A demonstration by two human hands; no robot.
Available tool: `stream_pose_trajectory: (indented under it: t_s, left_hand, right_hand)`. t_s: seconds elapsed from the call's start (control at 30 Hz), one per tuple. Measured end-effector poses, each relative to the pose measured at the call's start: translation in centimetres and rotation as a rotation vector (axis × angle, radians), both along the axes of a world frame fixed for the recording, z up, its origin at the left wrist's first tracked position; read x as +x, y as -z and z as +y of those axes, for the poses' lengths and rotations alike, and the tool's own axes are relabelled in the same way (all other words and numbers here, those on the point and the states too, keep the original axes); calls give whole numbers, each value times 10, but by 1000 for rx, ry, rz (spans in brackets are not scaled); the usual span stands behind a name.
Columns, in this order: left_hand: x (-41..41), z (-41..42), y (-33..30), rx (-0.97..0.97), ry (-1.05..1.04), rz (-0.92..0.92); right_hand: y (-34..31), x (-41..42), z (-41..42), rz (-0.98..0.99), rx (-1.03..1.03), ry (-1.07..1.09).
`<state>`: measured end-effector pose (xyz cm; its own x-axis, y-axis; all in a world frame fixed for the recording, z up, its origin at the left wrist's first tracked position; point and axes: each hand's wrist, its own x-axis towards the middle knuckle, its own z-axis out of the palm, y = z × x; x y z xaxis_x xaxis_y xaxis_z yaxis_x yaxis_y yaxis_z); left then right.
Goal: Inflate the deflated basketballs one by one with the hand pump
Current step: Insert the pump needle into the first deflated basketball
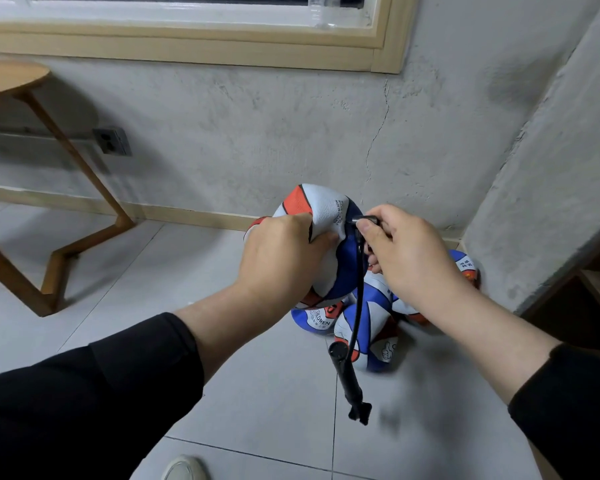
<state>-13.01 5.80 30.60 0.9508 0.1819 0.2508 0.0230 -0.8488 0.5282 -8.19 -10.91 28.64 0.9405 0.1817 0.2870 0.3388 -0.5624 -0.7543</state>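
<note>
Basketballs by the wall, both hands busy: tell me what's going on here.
A person is getting a ball ready to pump. The left hand grips a limp red, white and blue basketball held up off the floor, while the right hand pinches the hose nozzle at the ball's surface. The hand pump dangles from its hose, nobody gripping it. More deflated basketballs lie heaped on the tiled floor below.
</note>
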Motion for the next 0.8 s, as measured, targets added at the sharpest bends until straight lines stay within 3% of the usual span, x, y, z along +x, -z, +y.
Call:
stream_pose_trajectory:
  t_s: [0.37, 0.47, 0.57, 0.8]
  left_hand:
    - [0, -7, 4, 141, 88, -23]
    - [7, -2, 6, 31, 64, 42]
    - [16, 6, 12, -130, 46, 59]
    - [14, 17, 7, -278, 137, 58]
  right_hand:
    - [17, -7, 1, 15, -210, -19]
    - [20, -5, -1, 90, -82, -8]
    - [19, -7, 0, 72, -102, 20]
    - [16, -10, 4, 17, -47, 59]
